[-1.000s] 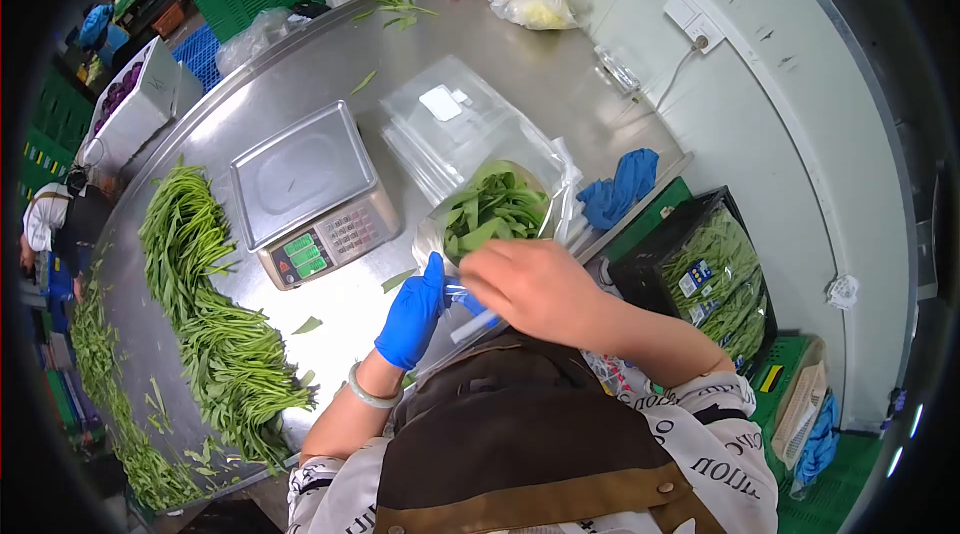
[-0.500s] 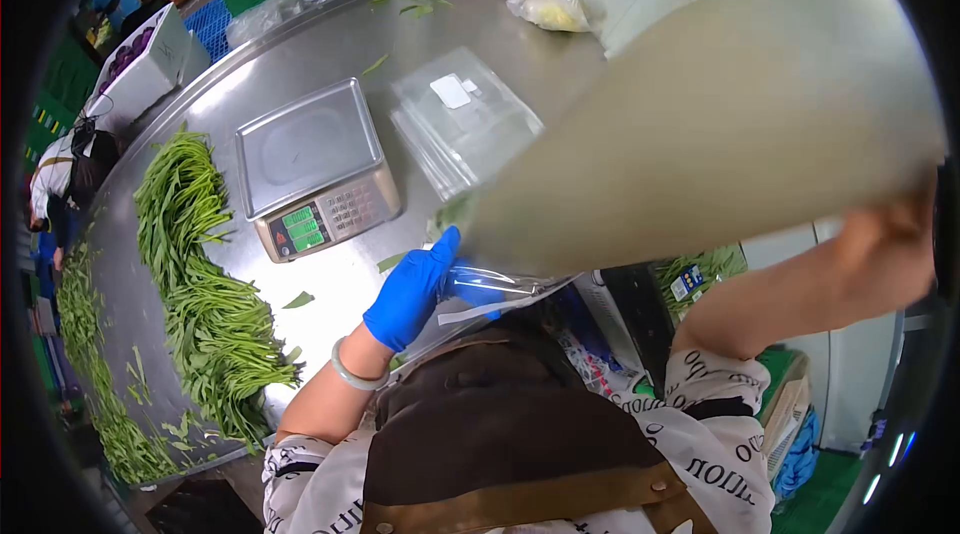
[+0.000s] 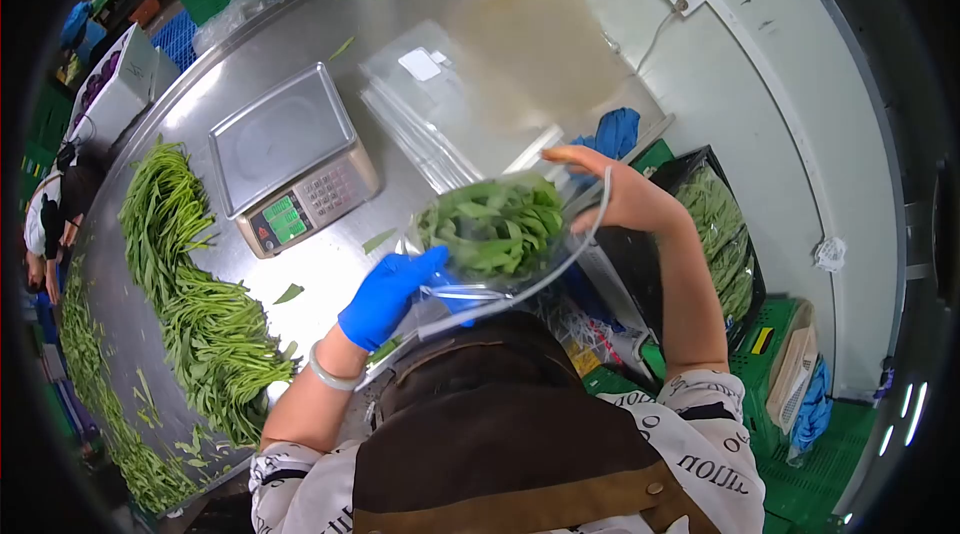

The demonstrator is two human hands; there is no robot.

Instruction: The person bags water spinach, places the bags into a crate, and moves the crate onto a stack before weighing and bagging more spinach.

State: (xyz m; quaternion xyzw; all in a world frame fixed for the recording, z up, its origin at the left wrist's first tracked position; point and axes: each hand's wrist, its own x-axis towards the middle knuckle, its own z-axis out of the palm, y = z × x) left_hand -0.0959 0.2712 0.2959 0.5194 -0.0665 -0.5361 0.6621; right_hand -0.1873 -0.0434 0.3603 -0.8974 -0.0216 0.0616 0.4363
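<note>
My left hand, in a blue glove with a pale bangle at the wrist, is closed on the near left side of a clear plastic bag. Leafy greens fill the bag, which is held in front of my apron. At the bag's right side is my bare right hand, thumb and fingers curved and apart. The bag's pale rim passes across this hand, so the fingers seem to be within the mouth. Beyond it, a translucent brownish sheet lies on the metal table, by a stack of flat clear bags.
A digital scale stands on the metal table, left of a bundled row of greens. A crate of bagged greens is at right. White wall bounds the right side. Another person is at far left.
The large sheet has left my right hand and lies on the table. That hand has moved left to the bag's mouth. The greens in the bag are now visible; my left hand keeps its hold.
</note>
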